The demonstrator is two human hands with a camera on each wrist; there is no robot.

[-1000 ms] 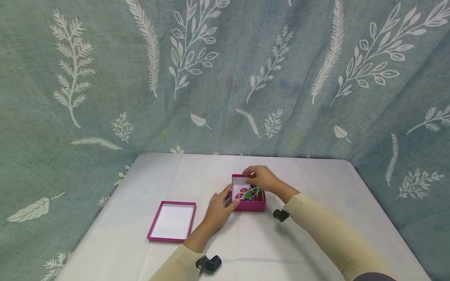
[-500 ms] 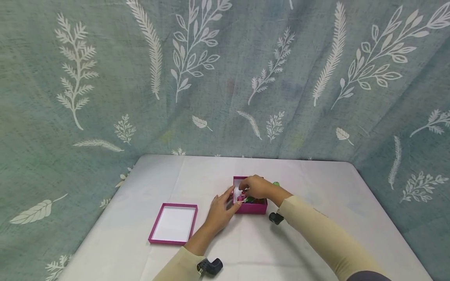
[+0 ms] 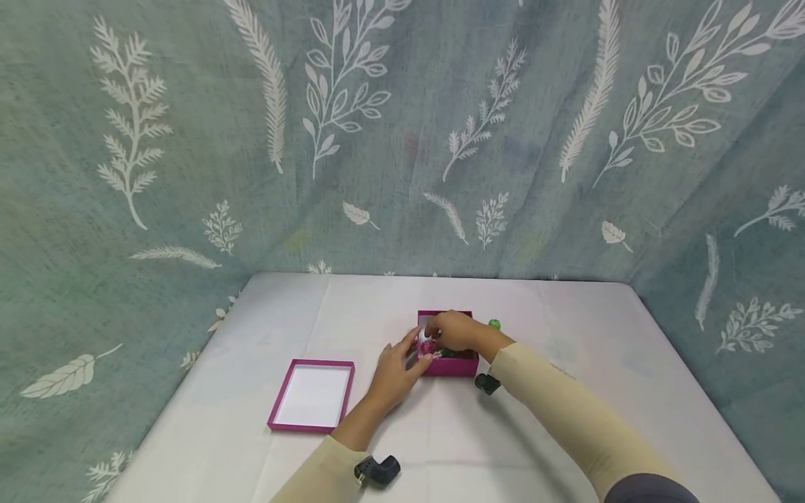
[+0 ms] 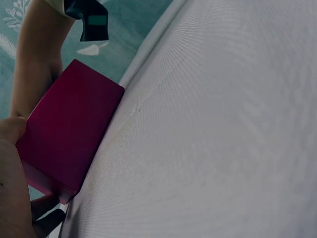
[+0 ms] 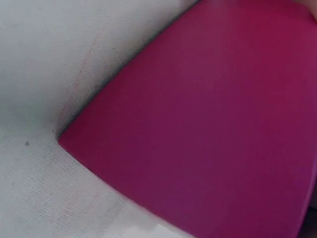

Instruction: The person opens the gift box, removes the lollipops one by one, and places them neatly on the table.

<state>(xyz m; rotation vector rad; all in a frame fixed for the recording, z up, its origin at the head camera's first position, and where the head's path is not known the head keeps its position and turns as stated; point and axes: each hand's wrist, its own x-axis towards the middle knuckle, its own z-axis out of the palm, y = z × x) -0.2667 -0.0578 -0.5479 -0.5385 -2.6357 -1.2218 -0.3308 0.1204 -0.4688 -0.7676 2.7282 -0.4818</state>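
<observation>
An open magenta box (image 3: 448,367) with a white inside stands on the table and holds lollipops (image 3: 428,347) in pink and green wrappers. My left hand (image 3: 393,377) touches its front left corner, thumb at the front, fingers straight along the left side. In the left wrist view, that thumb lies at the rim of the magenta box (image 4: 72,129). My right hand (image 3: 455,330) reaches down into the box with bent fingers. Their tips are hidden, so any grip on a lollipop cannot be made out. The box's outer wall (image 5: 198,124) fills most of the right wrist view.
To the left lies a shallow magenta lid (image 3: 311,395), its white inside facing up. A round green lollipop head (image 3: 495,324) shows behind the right wrist, beyond the box. A white cloth covers the table (image 3: 553,321), and a patterned curtain (image 3: 402,140) hangs behind.
My right hand has moved from the box's back rim down and leftward into the box. The green lollipop head behind the wrist has come into view. My left hand stays at the corner.
</observation>
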